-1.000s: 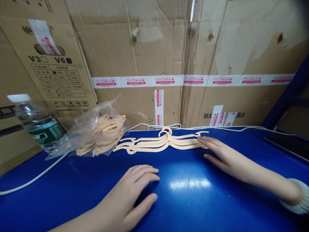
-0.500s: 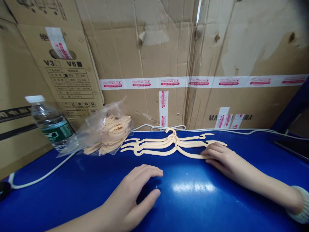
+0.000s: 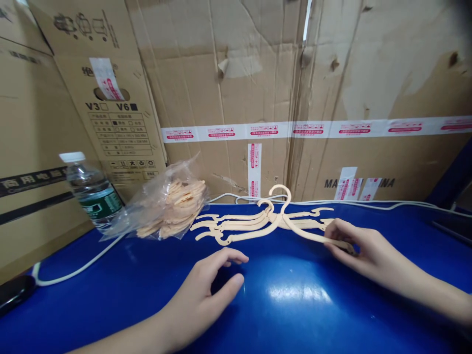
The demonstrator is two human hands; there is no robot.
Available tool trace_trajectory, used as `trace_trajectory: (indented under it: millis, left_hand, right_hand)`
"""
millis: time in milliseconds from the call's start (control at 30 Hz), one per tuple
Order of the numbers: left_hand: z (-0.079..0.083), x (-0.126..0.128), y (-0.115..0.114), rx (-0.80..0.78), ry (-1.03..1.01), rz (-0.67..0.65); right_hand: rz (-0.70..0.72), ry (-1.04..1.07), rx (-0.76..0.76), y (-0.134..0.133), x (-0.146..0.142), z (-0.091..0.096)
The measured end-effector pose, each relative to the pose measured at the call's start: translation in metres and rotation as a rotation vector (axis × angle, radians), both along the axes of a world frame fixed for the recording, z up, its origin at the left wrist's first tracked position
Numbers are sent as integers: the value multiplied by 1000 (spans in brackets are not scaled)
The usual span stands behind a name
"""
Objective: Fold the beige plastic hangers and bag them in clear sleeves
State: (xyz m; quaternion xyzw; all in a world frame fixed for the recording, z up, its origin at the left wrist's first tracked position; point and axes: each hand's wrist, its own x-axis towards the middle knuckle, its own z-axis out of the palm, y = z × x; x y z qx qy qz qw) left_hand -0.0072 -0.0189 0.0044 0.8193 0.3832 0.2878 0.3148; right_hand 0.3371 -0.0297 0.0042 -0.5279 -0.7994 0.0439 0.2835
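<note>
A cream plastic clothes hanger (image 3: 305, 234) is pinched near its right end by my right hand (image 3: 363, 248). Its hook stands raised, and its left arm reaches over the front of several similar hangers (image 3: 241, 224) lying spread on the blue table. The far right ends of the lower hangers are partly behind my right hand. My left hand (image 3: 217, 278) hovers over the table in front of the hangers, thumb and fingers apart, holding nothing.
On the left, a clear plastic bag (image 3: 147, 201) with a stack of cream flat pieces (image 3: 184, 204) lies beside a water bottle (image 3: 96, 196). White cables (image 3: 81, 263) run across the table (image 3: 295, 319). Cardboard boxes (image 3: 221, 98) wall off the back.
My right hand has lifted the front hanger's right side and drawn it rightward; its hook now stands up. The left hand stays nearly where it was. The view has shifted slightly.
</note>
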Motion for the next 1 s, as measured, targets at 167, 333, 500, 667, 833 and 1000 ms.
trace_trajectory:
  millis: [167,333,500,667,833,1000]
  left_hand:
    - [-5,0,13,-230,-230,74]
    - [-21,-2,27,-357,-553,248]
    - [-29,-1,28,-371,-662,287]
    - [-16,0,17,-293,-406,106]
    - [-4,0,11,-209,-118,42]
    - [-1,2,15,-245,-233,94]
  right_hand:
    - [-42,121,102,-2,3,3]
    - [-68,154,167,-6,2,7]
    - [-6,46,201,-9,-3,5]
    - [86,-6,186,-14,-11,3]
    - [188,-104,122,-19,-17,8]
    - [180,-430,305,-15,-13,13]
